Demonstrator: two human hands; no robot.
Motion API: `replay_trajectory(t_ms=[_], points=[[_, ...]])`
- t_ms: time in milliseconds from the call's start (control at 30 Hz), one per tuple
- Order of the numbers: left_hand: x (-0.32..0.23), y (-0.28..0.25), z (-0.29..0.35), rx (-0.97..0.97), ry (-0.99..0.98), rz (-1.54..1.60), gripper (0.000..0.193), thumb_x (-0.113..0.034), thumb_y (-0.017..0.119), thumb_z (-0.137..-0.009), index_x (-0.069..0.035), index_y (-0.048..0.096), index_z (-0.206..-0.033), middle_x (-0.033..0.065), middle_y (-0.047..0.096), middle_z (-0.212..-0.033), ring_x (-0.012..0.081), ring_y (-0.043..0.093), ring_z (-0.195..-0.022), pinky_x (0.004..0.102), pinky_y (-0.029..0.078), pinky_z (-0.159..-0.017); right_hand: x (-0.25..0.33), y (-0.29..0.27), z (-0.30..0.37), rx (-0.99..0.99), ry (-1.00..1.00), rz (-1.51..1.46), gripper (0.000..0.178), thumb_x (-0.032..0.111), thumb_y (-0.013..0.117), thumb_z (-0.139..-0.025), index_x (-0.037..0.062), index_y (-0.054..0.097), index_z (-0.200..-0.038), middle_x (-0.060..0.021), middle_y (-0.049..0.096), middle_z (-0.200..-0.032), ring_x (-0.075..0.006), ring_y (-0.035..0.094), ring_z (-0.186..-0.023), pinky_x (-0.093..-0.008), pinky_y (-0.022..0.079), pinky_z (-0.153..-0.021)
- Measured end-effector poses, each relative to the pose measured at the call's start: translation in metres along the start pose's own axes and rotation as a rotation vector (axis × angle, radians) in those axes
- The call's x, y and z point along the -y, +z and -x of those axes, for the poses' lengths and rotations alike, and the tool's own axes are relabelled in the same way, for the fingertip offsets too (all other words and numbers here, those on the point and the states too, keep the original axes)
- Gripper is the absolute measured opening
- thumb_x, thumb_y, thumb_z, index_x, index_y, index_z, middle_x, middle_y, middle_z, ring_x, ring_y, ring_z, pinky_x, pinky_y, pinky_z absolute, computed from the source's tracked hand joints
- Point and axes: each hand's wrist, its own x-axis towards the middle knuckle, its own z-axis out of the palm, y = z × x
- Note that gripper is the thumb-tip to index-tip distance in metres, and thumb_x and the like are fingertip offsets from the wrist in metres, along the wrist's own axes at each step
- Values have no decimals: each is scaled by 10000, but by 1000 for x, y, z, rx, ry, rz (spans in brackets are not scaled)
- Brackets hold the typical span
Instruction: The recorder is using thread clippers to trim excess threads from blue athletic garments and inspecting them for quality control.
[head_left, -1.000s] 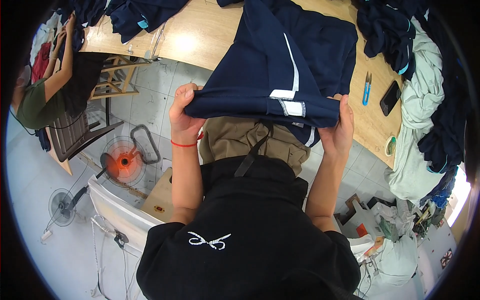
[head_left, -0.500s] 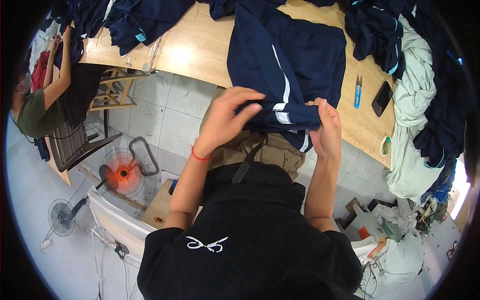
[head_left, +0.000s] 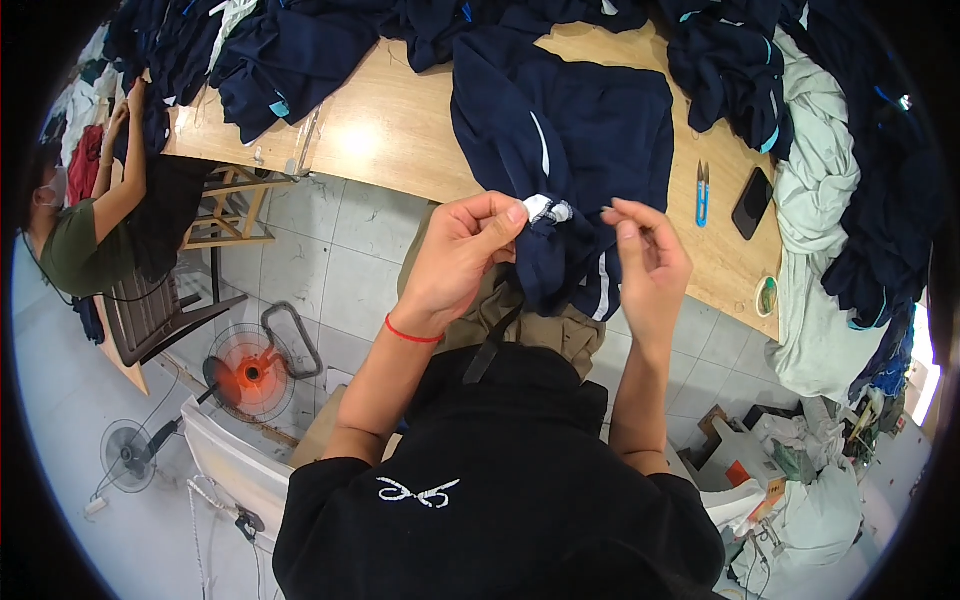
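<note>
Navy trousers (head_left: 620, 125) with white side stripes lie over the table's near edge, one leg hanging towards me. My left hand (head_left: 460, 255), a red string on its wrist, pinches the hem of that leg at a bunched white stripe. To the right, apart from the cloth, my right hand (head_left: 652, 270) is raised with thumb and forefinger drawn close together. Whatever may be between those fingertips is too small to make out. Blue-handled thread snips (head_left: 703, 196) rest on the table right of the trousers, beside a black phone (head_left: 752, 203).
More navy garments (head_left: 290, 70) are heaped along the far side of the wooden table (head_left: 400, 120). Pale cloth (head_left: 815, 200) hangs over its right edge, near a small round dish (head_left: 767, 297). At left, a person (head_left: 90, 220) works beside a chair; an orange fan (head_left: 250, 372) stands on the floor.
My right hand has let go of the trouser hem and moved slightly away. My left hand, loose and blurred before, now pinches the hem, which has bunched up and dropped on the right.
</note>
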Motion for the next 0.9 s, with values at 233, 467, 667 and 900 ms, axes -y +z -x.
replay_trajectory(t_ms=[233, 467, 667, 900], points=[[-14, 18, 4, -3, 136, -179, 241, -229, 694, -1104, 5, 749, -1084, -16, 712, -887, 28, 627, -782, 219, 530, -723, 44, 24, -11, 218, -336, 155, 545, 31, 922, -794, 31, 761, -1315, -130, 767, -1233, -232, 715, -1002, -311, 571, -829], [-26, 22, 21, -13, 319, -218, 159, 15, 764, -1005, 9, 628, -1088, 49, 741, -943, 71, 735, -845, 222, 608, -731, 59, 46, -17, 253, -552, 354, 286, -32, 850, -839, 2, 801, -1119, -121, 713, -909, -279, 680, -777, -359, 553, -686], [-65, 13, 17, 308, 945, -746, 842, -561, 788, -951, 4, 579, -1539, 223, 585, -1489, 329, 490, -1479, 514, 402, -1202, 115, 55, -13, 309, -646, 336, 153, -31, 816, -832, 10, 751, -964, -112, 675, -841, -307, 637, -723, -387, 523, -693], [-99, 15, 31, 262, 961, -491, 263, -8, 641, -1023, 37, 688, -1278, 176, 747, -1035, 337, 750, -899, 494, 570, -974, 166, 97, -49, 197, -1028, 409, 148, 120, 852, -869, 73, 796, -998, -68, 694, -911, -279, 622, -805, -402, 504, -803]])
